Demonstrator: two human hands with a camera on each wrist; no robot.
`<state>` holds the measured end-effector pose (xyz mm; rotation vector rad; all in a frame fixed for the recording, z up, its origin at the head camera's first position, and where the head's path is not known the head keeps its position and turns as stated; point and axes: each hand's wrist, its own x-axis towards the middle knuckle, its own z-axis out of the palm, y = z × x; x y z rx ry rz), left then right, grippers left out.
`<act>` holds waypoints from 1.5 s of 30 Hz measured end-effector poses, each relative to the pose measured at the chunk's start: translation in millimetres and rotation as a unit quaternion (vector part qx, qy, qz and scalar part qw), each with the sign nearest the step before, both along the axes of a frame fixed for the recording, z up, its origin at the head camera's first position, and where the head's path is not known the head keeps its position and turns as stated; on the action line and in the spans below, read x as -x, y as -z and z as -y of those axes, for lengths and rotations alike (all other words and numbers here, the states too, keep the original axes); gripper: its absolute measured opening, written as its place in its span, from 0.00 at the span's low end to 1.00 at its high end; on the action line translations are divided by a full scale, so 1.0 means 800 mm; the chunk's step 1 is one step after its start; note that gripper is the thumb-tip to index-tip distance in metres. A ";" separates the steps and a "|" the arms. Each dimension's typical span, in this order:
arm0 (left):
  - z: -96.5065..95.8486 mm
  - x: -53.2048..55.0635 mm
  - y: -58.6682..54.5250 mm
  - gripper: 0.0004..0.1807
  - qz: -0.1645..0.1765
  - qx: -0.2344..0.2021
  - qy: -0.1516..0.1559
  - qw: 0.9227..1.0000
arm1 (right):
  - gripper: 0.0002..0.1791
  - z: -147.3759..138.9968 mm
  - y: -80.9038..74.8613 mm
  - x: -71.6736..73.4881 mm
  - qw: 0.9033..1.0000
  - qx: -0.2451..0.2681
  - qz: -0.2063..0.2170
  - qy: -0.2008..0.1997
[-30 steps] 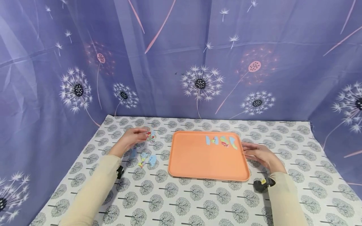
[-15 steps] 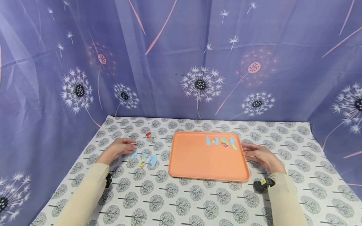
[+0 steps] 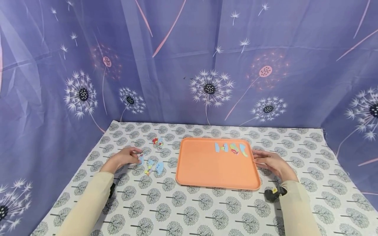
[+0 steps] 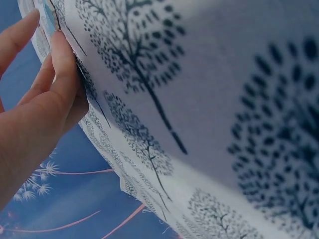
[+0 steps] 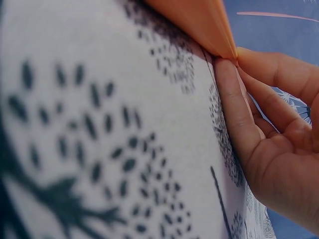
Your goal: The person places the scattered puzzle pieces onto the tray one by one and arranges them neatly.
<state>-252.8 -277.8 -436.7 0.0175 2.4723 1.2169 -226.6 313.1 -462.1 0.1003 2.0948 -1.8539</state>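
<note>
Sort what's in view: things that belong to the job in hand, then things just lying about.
Job:
blue piece, at the left hand
other loose pieces
tray, right hand at its rim
pieces on the tray

Just there:
cloth
curtain
black wrist gear

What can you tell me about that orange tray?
The orange tray is a shallow rectangle with rounded corners and a low raised rim, apparently plastic. It lies flat on the tree-print cloth. Four printed pieces sit in a row toward its far right corner; the right hand touches its right edge.
</note>
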 end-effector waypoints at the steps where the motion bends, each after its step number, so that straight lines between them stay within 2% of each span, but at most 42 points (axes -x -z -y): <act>1: -0.002 0.000 -0.001 0.33 -0.004 0.009 0.002 1.000 | 0.38 0.000 0.000 0.000 1.000 0.000 0.000 0.000; 8: -0.011 -0.001 -0.005 0.31 -0.031 0.056 -0.001 0.998 | 0.38 0.000 -0.002 0.000 1.000 -0.003 -0.002 -0.001; 13: -0.013 -0.003 -0.003 0.31 -0.030 0.046 0.000 0.998 | 0.38 -0.001 0.000 0.000 1.000 -0.005 0.001 0.002; 19: -0.015 -0.003 0.001 0.30 -0.035 0.014 -0.008 0.999 | 0.37 0.000 0.001 0.000 1.000 -0.003 0.002 0.004; 23: -0.016 -0.001 0.002 0.28 -0.034 -0.003 -0.026 0.999 | 0.37 0.001 -0.001 -0.001 1.000 0.003 0.000 0.005; 27: -0.013 0.002 0.000 0.26 -0.020 -0.035 -0.044 0.998 | 0.37 0.001 -0.002 -0.001 1.000 0.006 -0.001 0.006; 34: -0.016 0.012 -0.006 0.27 0.006 -0.099 -0.051 0.994 | 0.37 0.000 -0.002 -0.002 1.000 -0.003 -0.005 0.003; 39: -0.032 0.022 -0.013 0.29 0.006 -0.123 -0.044 0.991 | 0.37 0.000 0.000 -0.001 1.000 -0.011 -0.008 -0.004; 45: -0.068 0.032 -0.021 0.28 0.012 -0.166 -0.036 0.985 | 0.37 -0.002 0.002 0.000 1.000 -0.005 -0.005 0.001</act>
